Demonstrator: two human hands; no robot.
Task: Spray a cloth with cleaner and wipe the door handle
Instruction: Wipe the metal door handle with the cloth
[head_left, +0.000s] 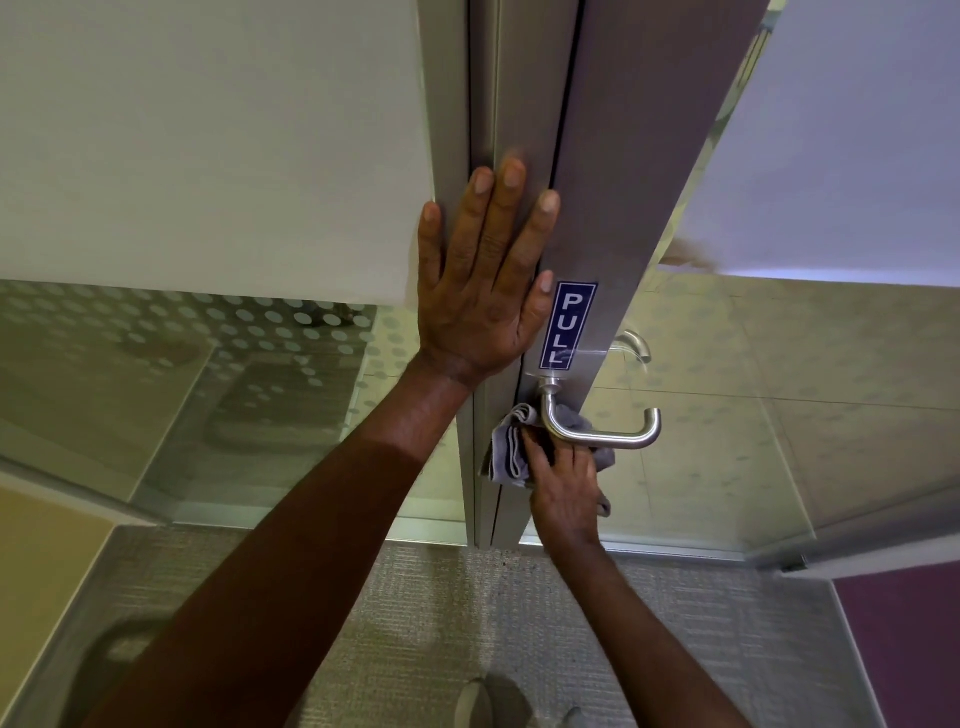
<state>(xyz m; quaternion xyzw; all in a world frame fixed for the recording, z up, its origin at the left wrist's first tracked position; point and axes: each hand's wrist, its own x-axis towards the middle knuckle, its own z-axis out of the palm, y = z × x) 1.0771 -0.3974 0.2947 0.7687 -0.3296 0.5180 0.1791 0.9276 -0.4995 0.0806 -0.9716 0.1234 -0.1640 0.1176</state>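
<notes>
We see two bare forearms, no sleeves, no watch, no rings or bands. Left hand (480, 291) on the left, right hand (563, 493) on the right, both gloveless, short plain nails. Near bottom edge, a light-coloured shoe toe (475, 701), blurred.

Your right hand (563, 488) covered most of grey cloth (511, 447); fingertips lost behind it. Door handle (602, 428) hid cloth's upper part. Second handle (635, 345) blurred through glass. Your shoe (475, 701) cut by bottom edge.
</notes>
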